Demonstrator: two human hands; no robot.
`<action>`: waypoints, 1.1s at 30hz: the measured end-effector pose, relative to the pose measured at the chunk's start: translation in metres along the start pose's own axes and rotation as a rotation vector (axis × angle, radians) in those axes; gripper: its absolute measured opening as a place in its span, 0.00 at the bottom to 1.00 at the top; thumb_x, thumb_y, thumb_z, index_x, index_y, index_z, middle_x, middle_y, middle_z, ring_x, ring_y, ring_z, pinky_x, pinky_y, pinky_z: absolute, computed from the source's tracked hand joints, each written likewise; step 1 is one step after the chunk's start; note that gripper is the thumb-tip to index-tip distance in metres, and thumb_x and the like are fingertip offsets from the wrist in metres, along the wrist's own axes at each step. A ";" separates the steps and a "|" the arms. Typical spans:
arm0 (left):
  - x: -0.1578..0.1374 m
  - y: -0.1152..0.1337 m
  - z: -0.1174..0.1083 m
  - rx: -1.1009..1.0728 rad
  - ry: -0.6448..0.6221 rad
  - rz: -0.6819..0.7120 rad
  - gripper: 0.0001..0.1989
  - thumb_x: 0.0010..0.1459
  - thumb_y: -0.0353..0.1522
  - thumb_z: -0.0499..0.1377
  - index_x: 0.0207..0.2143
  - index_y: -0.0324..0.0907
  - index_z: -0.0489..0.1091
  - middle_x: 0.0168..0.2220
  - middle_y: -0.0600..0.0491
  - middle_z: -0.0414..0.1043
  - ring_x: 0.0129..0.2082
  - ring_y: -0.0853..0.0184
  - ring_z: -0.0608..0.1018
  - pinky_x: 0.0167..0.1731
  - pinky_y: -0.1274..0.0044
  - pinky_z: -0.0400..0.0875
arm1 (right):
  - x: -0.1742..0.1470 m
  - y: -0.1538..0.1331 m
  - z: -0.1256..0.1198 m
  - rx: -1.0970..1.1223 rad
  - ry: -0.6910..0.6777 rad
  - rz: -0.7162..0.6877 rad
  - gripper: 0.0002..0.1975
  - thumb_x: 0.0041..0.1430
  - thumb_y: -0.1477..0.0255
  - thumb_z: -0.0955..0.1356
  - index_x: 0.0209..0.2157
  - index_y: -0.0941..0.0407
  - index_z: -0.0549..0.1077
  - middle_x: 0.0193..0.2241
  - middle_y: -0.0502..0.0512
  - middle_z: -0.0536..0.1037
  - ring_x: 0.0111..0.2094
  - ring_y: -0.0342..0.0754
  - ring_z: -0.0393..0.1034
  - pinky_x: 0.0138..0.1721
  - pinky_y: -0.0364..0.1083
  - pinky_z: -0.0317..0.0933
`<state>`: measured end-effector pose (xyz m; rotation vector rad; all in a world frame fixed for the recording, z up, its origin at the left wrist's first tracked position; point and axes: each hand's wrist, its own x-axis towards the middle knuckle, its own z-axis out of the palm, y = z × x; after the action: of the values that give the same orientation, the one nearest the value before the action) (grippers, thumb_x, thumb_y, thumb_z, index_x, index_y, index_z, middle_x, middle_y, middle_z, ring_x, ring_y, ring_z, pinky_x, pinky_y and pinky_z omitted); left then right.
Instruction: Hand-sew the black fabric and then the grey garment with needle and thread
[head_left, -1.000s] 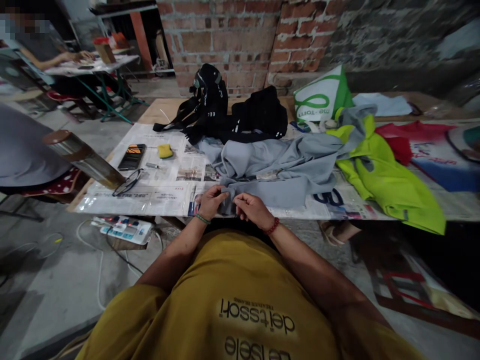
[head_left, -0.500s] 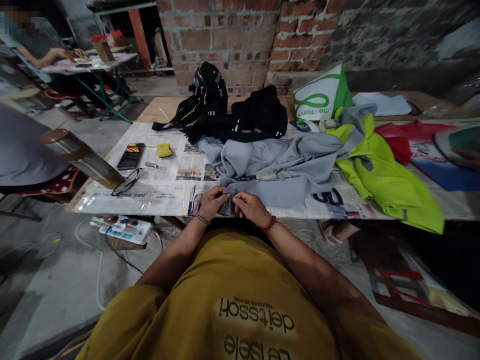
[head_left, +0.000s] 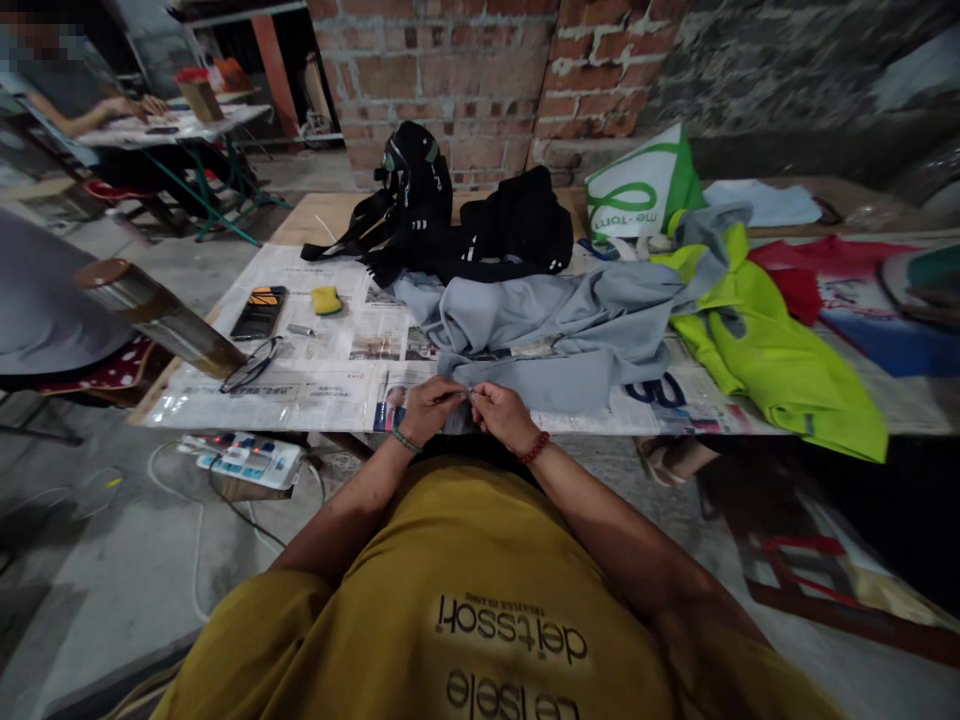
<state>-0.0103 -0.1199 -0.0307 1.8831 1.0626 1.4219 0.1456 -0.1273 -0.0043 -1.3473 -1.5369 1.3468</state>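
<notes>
A grey garment (head_left: 559,385) lies rumpled across the table, and its near end reaches down to the front edge in front of me. At that end my left hand (head_left: 426,410) pinches the cloth between thumb and fingers. Close beside it, nearly touching fingertip to fingertip, is my right hand (head_left: 507,416), its fingers also closed in a pinch. Whatever the right fingers hold is too small to make out. Part of the cloth hangs below and between both hands.
Newspaper under clear plastic covers the table (head_left: 322,395). On the left are a slanted metal post (head_left: 161,315), glasses (head_left: 253,366), a phone (head_left: 259,313) and a sponge (head_left: 326,300). Behind lie black bags (head_left: 420,190); rightward, a yellow-green garment (head_left: 780,350). A power strip (head_left: 244,459) sits below.
My left fingers have stretched toward the right ones, and the two pinches now meet closer together at the cloth. The view has shifted slightly; the other things stay put.
</notes>
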 end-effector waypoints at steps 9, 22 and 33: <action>-0.001 -0.005 0.001 0.019 0.052 -0.125 0.06 0.53 0.31 0.59 0.31 0.40 0.75 0.30 0.52 0.77 0.31 0.70 0.76 0.34 0.78 0.70 | 0.002 0.006 0.002 0.158 -0.012 -0.067 0.09 0.48 0.71 0.63 0.35 0.54 0.61 0.22 0.44 0.71 0.18 0.38 0.66 0.15 0.36 0.53; -0.001 -0.003 0.003 -0.065 0.039 -0.189 0.06 0.51 0.29 0.59 0.32 0.40 0.75 0.31 0.52 0.77 0.32 0.69 0.76 0.35 0.77 0.71 | 0.014 -0.026 -0.041 -0.299 0.389 -0.443 0.09 0.54 0.67 0.64 0.30 0.57 0.72 0.32 0.55 0.76 0.36 0.46 0.69 0.42 0.46 0.63; 0.001 -0.006 0.003 -0.164 0.053 -0.244 0.08 0.48 0.33 0.63 0.32 0.40 0.74 0.29 0.54 0.74 0.29 0.71 0.73 0.33 0.78 0.68 | 0.040 -0.016 -0.031 -0.182 -0.062 -0.329 0.10 0.48 0.65 0.69 0.28 0.57 0.78 0.31 0.53 0.79 0.35 0.46 0.71 0.40 0.44 0.62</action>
<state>-0.0086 -0.1160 -0.0358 1.5520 1.1222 1.3783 0.1606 -0.0795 0.0133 -1.1033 -1.8664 1.0729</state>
